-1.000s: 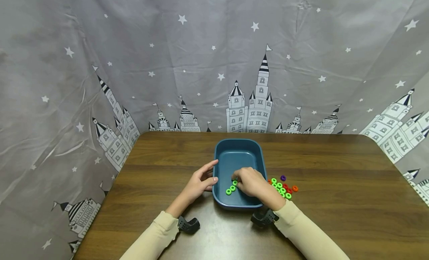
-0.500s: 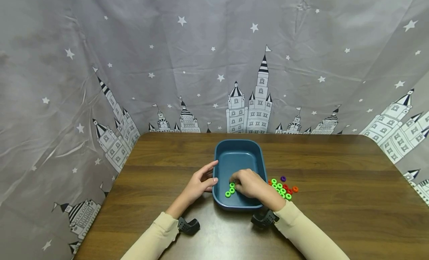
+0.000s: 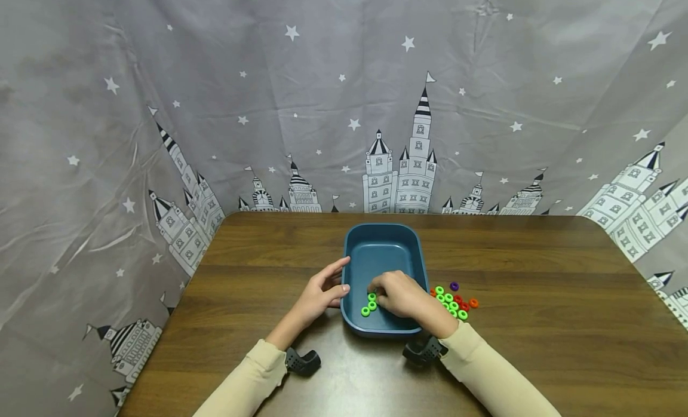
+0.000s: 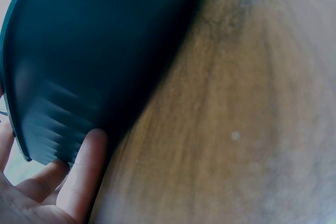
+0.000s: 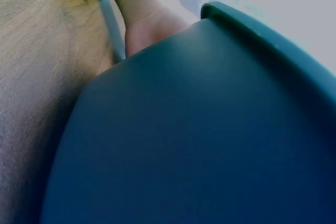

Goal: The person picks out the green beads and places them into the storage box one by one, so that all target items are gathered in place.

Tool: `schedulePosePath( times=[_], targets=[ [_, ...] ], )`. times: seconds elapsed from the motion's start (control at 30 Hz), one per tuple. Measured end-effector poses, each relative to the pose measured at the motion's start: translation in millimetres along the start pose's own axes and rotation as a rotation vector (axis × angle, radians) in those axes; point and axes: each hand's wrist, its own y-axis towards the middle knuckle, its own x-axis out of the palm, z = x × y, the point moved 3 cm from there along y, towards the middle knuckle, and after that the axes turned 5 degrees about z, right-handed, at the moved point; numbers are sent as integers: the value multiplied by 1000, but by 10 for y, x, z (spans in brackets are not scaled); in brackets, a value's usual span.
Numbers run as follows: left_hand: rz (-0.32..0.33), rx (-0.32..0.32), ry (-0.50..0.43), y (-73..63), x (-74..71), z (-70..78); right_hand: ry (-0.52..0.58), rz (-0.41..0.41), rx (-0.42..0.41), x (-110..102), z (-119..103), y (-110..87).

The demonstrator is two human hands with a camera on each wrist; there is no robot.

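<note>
In the head view a blue rectangular tray (image 3: 383,226) stands on the table. Three small green ring beads (image 3: 365,312) lie in a bent row on its floor, towards the near left. My right hand (image 3: 399,294) reaches inside, fingers curled down, and appears to pinch the farthest green ring bead (image 3: 372,297); its fingertips are partly hidden. My left hand (image 3: 318,294) touches the tray's left wall from outside with loosely extended fingers. Those fingers (image 4: 86,171) rest against the outer wall in the left wrist view. In the right wrist view the tray wall (image 5: 199,129) hides the right hand.
Loose ring beads, green, red (image 3: 464,306), orange (image 3: 473,303) and purple (image 3: 454,286), lie on the brown wooden table (image 3: 537,321) right of the tray. A grey castle-print curtain (image 3: 322,94) hangs behind the table.
My right hand has shifted slightly left and nearer within the tray. The green ring beads there have moved the same way. My left hand stays on the tray's wall.
</note>
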Motion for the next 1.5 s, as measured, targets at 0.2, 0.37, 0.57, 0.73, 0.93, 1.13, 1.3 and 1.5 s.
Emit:
schedulePosePath(
  times=[0.2, 0.37, 0.57, 0.73, 0.93, 1.13, 1.3, 1.5],
  targets=[
    [2, -2, -2, 0, 1, 2, -3, 9, -4, 1, 7, 2],
    [3, 2, 2, -12, -10, 5, -10, 93, -29, -71, -3, 5],
    [8, -6, 14, -13, -6, 13, 44, 231, -75, -299, 49, -67],
    [13, -3, 11, -9, -2, 16, 87, 361, -48, -551, 188, -209],
    [9, -2, 20, -10, -6, 13, 81, 413, 33, -737, 477, -409],
    [19, -10, 30, -14, -16, 8, 27, 408, 76, -777, 698, -580],
    [17, -13, 32, -10, -15, 4, -7, 375, 87, -718, 840, -685],
    [15, -11, 31, -10, -9, 8, -40, 344, 87, -609, 951, -749]
  ],
)
